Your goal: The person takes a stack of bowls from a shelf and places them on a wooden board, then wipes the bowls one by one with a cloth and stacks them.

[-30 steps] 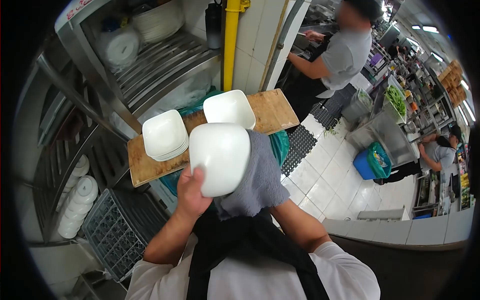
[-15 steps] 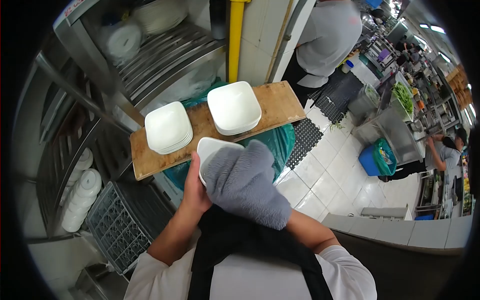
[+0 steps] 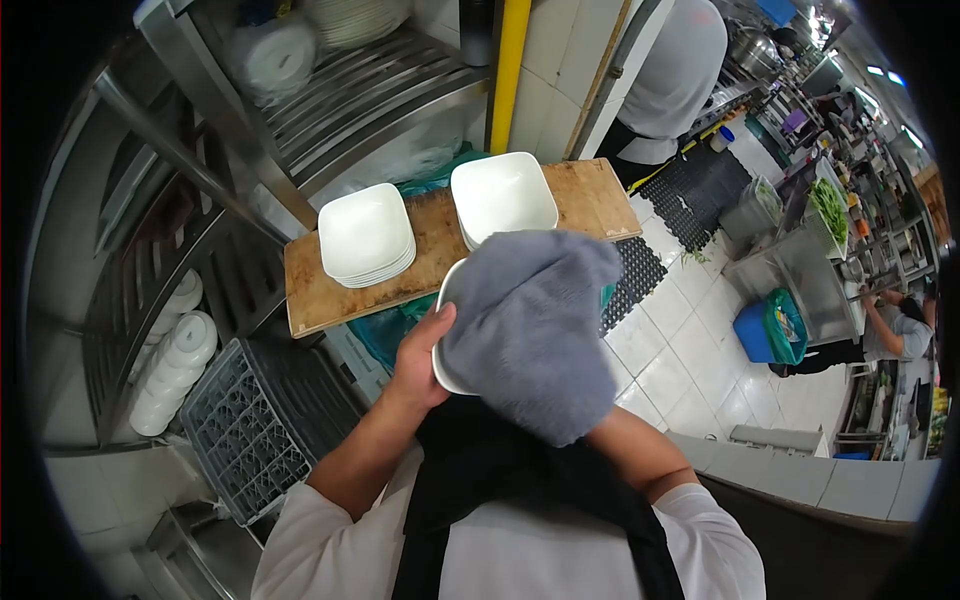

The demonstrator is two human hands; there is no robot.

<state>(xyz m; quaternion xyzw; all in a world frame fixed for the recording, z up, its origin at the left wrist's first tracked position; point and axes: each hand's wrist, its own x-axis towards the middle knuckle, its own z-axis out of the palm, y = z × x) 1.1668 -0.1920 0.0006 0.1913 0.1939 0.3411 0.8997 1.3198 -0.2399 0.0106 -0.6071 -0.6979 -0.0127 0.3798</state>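
A white square bowl (image 3: 447, 368) is gripped at its left side by my left hand (image 3: 420, 355), thumb on the rim. A grey cloth (image 3: 530, 330) covers my right hand and most of the bowl; the fingers beneath it are hidden. Beyond the bowl, a wooden board (image 3: 435, 235) carries two stacks of white square dishes: a shallower stack (image 3: 366, 232) on the left and a deeper stack (image 3: 503, 195) on the right.
Metal racks (image 3: 370, 110) with plates stand at the upper left. White cups (image 3: 190, 340) and a grey crate (image 3: 250, 430) are at the lower left. A person (image 3: 675, 80) stands beyond the wall; another works at the far right. A blue bin (image 3: 765, 330) sits on the tiled floor.
The bowl was first held with its underside up, then turned opening up. The cloth has moved from its right side over its opening. The nearer person has turned and shifted away.
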